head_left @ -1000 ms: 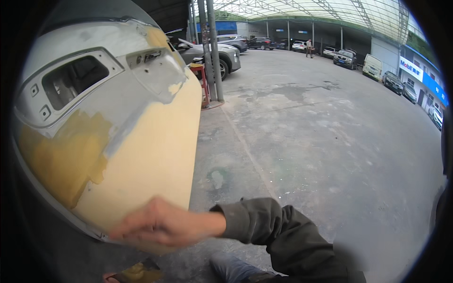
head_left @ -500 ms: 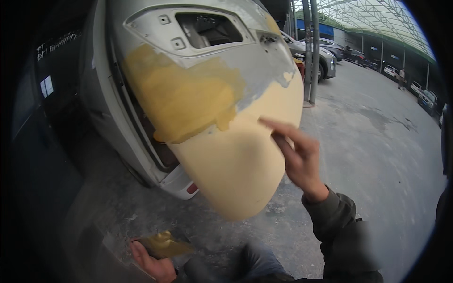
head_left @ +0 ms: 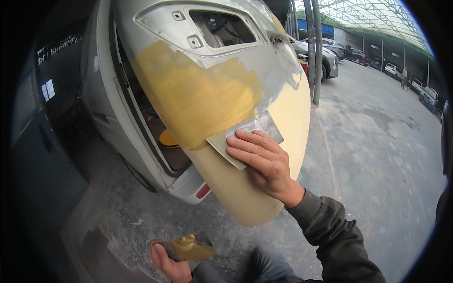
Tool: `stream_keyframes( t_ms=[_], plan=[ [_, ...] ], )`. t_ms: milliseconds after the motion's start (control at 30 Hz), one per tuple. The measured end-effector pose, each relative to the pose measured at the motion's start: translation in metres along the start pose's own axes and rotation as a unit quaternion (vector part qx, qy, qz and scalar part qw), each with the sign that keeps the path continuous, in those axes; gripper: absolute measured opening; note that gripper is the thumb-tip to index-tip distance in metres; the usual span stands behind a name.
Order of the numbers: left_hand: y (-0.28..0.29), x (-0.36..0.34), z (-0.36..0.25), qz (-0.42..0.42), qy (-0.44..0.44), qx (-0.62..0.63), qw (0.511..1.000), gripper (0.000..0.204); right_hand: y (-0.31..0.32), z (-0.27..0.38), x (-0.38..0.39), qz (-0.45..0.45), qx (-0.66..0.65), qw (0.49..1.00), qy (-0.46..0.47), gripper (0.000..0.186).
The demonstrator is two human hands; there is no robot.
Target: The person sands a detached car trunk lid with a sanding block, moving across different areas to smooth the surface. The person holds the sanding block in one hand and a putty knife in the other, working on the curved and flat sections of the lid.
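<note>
My right hand [head_left: 257, 158] presses a flat, thin spreader [head_left: 270, 123] against the car's raised or opened panel [head_left: 245, 193], fingers closed over its face. The spreader lies along the border between darker mustard putty [head_left: 188, 94] and pale cream filler, below a bare-metal area with a window-like opening [head_left: 222, 29]. At the lower left, away from the panel, my left hand [head_left: 167, 259] grips a thin palette [head_left: 188, 245] loaded with glossy yellow putty.
Behind the panel, the car's doorway [head_left: 141, 122] holds a round yellow item [head_left: 170, 137]; its bumper [head_left: 188, 188] is below. A dark wall [head_left: 47, 141] stands left. Metal posts [head_left: 317, 56], parked cars [head_left: 358, 55] and a distant person [head_left: 405, 77] are right, across concrete floor [head_left: 368, 141].
The view turned left toward the panel since a second ago. My right hand rose from low down, then shifted left, and now presses the spreader flat on the panel.
</note>
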State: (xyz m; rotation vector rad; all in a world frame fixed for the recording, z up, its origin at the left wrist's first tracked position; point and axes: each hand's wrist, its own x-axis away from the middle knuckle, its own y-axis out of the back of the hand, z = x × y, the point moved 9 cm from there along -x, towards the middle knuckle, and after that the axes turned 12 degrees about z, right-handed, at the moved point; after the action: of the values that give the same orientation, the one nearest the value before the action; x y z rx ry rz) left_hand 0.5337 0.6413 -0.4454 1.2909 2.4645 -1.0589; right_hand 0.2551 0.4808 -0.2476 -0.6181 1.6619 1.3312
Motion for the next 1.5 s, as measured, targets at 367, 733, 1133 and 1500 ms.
stream_keyframes(
  t_ms=[367,733,1133,1500],
  plan=[
    [-0.032,-0.002,0.004,0.050,0.039,-0.009,0.998,0.038,0.018,0.012,-0.001,0.152,-0.006,0.988,-0.012,0.035],
    [-0.058,-0.003,-0.025,0.128,-0.008,-0.037,0.991,0.039,0.025,0.056,0.066,0.256,-0.496,0.811,-0.176,0.032],
    [-0.016,0.009,-0.036,0.041,-0.024,0.006,0.999,0.026,0.013,-0.075,0.013,-0.123,-0.103,0.978,-0.136,0.043],
    [-0.032,0.000,-0.006,0.016,0.024,-0.039,0.999,0.034,0.010,-0.018,0.015,0.053,0.001,0.998,0.046,0.034]
  ],
)
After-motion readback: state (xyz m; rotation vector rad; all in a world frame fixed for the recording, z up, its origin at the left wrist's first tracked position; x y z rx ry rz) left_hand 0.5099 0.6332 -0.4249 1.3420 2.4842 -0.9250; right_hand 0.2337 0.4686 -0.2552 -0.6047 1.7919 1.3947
